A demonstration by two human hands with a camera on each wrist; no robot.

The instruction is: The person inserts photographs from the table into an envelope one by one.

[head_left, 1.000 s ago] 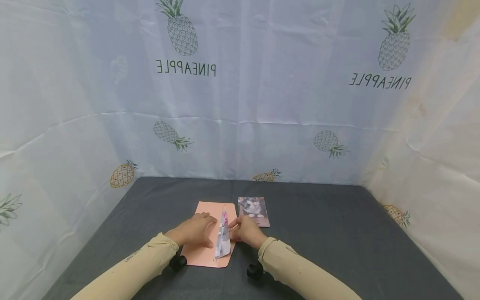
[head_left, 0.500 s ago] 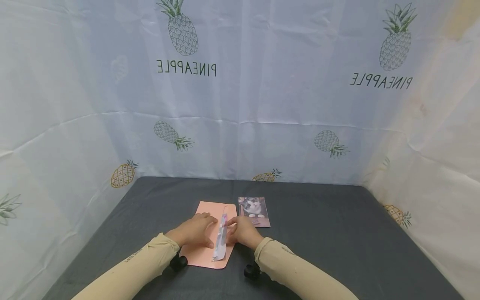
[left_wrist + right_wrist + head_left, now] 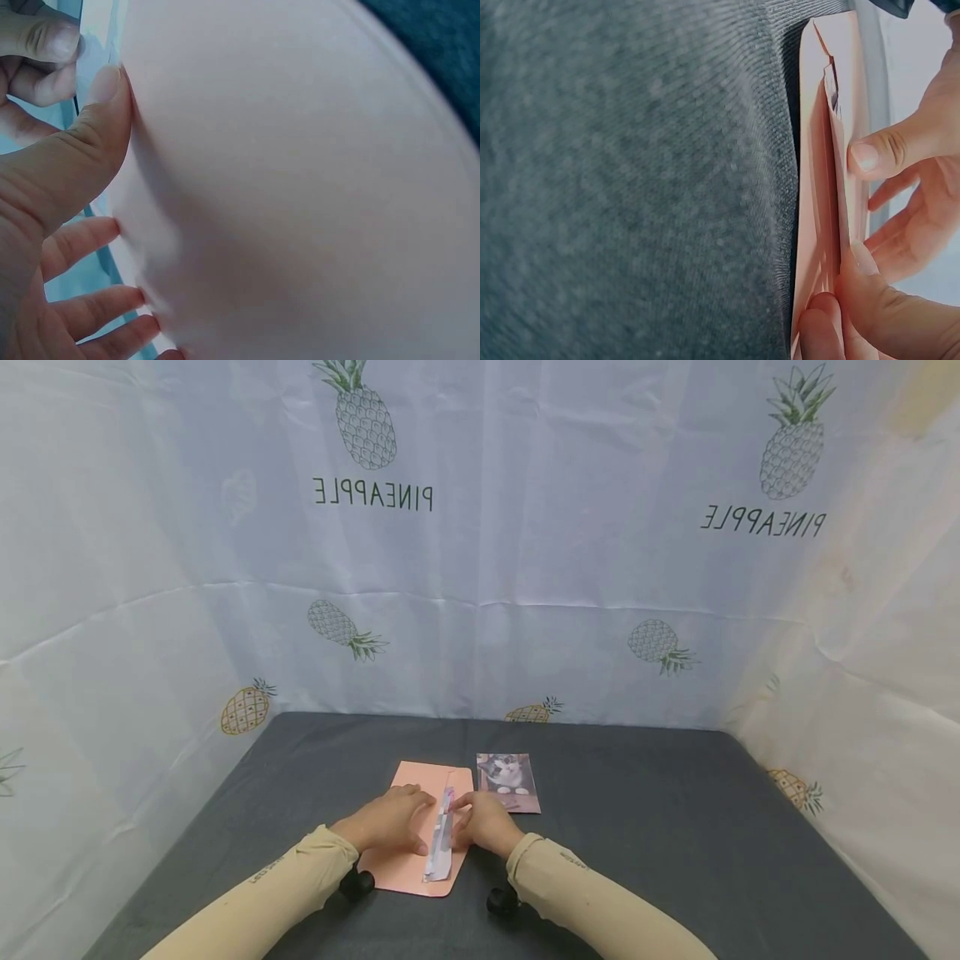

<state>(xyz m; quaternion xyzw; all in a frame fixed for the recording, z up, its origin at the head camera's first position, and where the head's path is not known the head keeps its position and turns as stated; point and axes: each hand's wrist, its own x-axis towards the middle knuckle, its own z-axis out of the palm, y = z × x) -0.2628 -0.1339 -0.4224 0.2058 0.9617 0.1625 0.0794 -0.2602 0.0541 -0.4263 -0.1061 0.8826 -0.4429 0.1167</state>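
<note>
A flat peach envelope (image 3: 422,777) with rounded corners lies on the dark cloth. Along its right side shows a strip of printed photo card (image 3: 439,853) in grey and pink. My left hand (image 3: 385,820) rests on the envelope with fingers spread, its thumb (image 3: 105,94) beside the card's strip. On the other side, my right hand (image 3: 486,821) pinches the card's edge between thumb (image 3: 862,259) and fingers. In the right wrist view, a narrow gap (image 3: 829,82) shows along the envelope's layers. How deep the card sits is hidden.
A cat photo (image 3: 512,781) lies just beyond my right hand, beside the envelope. Dark cloth (image 3: 645,835) covers the table. A white curtain (image 3: 577,543) with pineapple prints hangs behind and at both sides.
The visible strip of the card has become narrower over the envelope. My right hand has shifted slightly left with it; my left hand has stayed in place.
</note>
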